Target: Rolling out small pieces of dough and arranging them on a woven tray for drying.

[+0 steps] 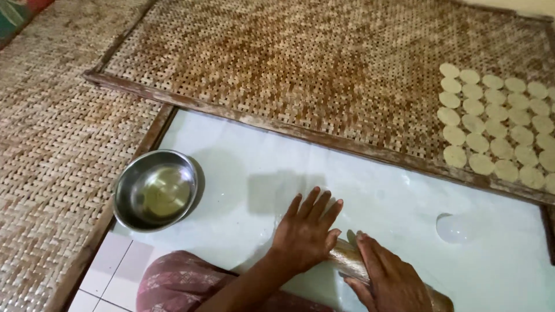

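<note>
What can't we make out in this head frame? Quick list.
- Roller: mostly under the left hand and right hand; its far end is cut by the bottom edge.
- Whatever is being rolled: hidden beneath hands and roller.
- Bowl contents: glare, cannot tell liquid from bare metal.
- Dough discs: rows cut off by the right edge.
- Pale round patch on the sheet: too faint to identify.

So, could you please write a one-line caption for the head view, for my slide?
Both hands, left hand and right hand, press a rolling pin beside a steel bowl.

Two hands, left [304, 232] and right [388, 278], are pressing one rolling pin [354, 261]; one steel bowl [155, 189] is sitting left of it, two woven trays [300, 69] lying beyond.
</note>
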